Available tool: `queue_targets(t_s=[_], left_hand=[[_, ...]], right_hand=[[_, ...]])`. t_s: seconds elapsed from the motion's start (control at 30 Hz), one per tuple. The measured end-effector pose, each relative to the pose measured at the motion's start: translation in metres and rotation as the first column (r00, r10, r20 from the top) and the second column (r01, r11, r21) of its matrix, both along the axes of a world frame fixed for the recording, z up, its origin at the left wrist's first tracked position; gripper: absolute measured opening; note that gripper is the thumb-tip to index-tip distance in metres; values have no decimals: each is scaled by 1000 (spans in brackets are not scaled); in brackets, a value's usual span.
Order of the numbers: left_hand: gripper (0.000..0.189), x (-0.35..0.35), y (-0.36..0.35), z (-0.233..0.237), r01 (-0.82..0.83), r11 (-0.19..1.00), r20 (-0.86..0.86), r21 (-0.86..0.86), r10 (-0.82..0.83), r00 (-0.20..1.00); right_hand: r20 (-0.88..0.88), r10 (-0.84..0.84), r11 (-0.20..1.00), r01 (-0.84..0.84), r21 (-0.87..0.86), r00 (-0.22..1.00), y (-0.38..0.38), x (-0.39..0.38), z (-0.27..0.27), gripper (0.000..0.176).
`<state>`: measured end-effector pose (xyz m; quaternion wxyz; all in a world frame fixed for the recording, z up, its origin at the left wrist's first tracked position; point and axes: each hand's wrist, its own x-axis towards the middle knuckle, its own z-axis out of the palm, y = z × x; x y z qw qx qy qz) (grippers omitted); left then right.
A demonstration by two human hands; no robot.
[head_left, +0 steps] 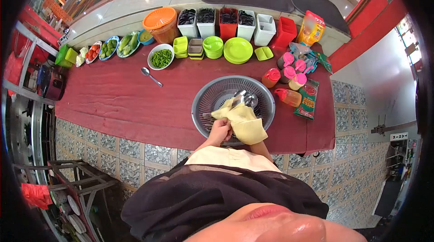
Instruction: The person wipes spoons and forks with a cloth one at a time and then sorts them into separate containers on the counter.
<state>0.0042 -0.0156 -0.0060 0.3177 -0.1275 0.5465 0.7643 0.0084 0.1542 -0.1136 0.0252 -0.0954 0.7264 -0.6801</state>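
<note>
A large grey colander [202, 89] stands at the table's front edge with several metal spoons [250, 100] in it. Over it hangs a pale yellow cloth [247, 123], bunched around some of the spoons, whose bowls show above its folds. My left hand [220, 132] is closed at the cloth's lower left edge, and whatever else lies inside its fingers is hidden. Under the cloth's right flap goes my right hand; only the forearm [261, 149] shows below, and its fingers are covered.
A single spoon [151, 77] lies on the red tablecloth [113, 92], near a bowl of green chillies [161, 57]. Cutlery holders [206, 28] and green plates [238, 50] line the back. To the right are sauce bottles [288, 97] and a green packet [307, 102].
</note>
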Motion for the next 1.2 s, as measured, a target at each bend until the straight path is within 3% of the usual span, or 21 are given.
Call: queue_targets(t_s=[0.1, 0.13, 0.17, 0.23, 0.33, 0.43, 0.5, 0.57, 0.63, 0.67, 0.73, 0.83, 0.93, 0.97, 1.0, 1.03, 1.07, 1.1, 1.13, 1.17, 1.2], left_hand=[[17, -9, -3, 1, -95, 964, -290, -248, 20, 957], [16, -17, -6, -6, -235, 904, -488, -358, 34, 872], [15, -22, -9, -11, -338, 868, -604, -364, 56, 795], [20, -34, -6, 4, -388, 890, -646, -239, 153, 748], [19, -52, 1, 18, -374, 864, -856, -338, -117, 504], [15, -67, 3, 13, -123, 921, -673, -371, -175, 718], [7, -73, 1, 37, -91, 932, -626, -352, -162, 763], [5, -84, -4, 22, -34, 966, -570, -257, -123, 812], [5, -94, -4, 28, -85, 994, -597, -66, 29, 801], [6, -103, -8, 29, -115, 992, -594, -51, 62, 802], [7, -117, -10, 26, -170, 982, -620, -78, 86, 780], [6, -134, -6, 40, -188, 981, -618, -42, 122, 776], [9, -158, 2, 50, -285, 952, -657, -109, 146, 740], [10, -168, 5, 53, -323, 934, -671, -151, 143, 728], [11, -185, 9, 41, -479, 863, -751, -162, 207, 627], [12, -190, 14, 69, -482, 876, -673, -1, 356, 648], [13, -206, 19, 81, -581, 814, -682, 5, 428, 593], [16, -231, 19, 75, -644, 765, -820, 34, 390, 420], [16, -245, 23, 91, -666, 745, -833, 42, 394, 389], [14, -261, 33, 102, -631, 742, -773, 226, 531, 348], [13, -280, 41, 107, -608, 735, -764, 301, 567, 307]], right_hand=[[-70, -18, 988, 29, 153, 997, 0, 3, 13, 42], [-94, -21, 980, 39, 194, 995, 0, 3, 18, 42], [-117, -21, 970, 49, 238, 993, 0, 1, 21, 42], [-165, -14, 945, 67, 321, 986, -1, 1, 30, 41], [-239, 15, 890, 96, 446, 971, -5, 1, 42, 40], [-298, 71, 803, 123, 584, 952, -10, 0, 55, 40], [-319, 123, 725, 135, 676, 940, -12, 1, 66, 39], [-308, 201, 607, 129, 784, 930, -11, 1, 78, 39], [-250, 307, 442, 95, 892, 918, -10, 1, 88, 38], [-228, 305, 432, 79, 898, 925, -10, 1, 89, 38], [-206, 257, 498, 53, 865, 944, -9, 0, 87, 38], [-188, -77, 890, 152, 429, 979, -8, 2, 61, 24], [-307, -72, 852, 218, 476, 949, -5, 0, 73, 32], [-257, -81, 882, 190, 431, 963, -2, -1, 76, 33], [-207, -88, 909, 164, 383, 974, 2, -1, 77, 34], [-258, -125, 868, 232, 440, 958, 3, -2, 69, 31], [-308, -161, 817, 302, 492, 938, 4, -3, 61, 28], [-241, -44, 726, 197, 659, 969, 3, -13, 83, 23], [-151, 61, 598, 85, 797, 987, 0, -27, 124, 19], [-40, 148, 439, -29, 898, 988, -3, -37, 147, 16], [-208, 135, 519, 110, 848, 969, -5, -41, 149, 7]])
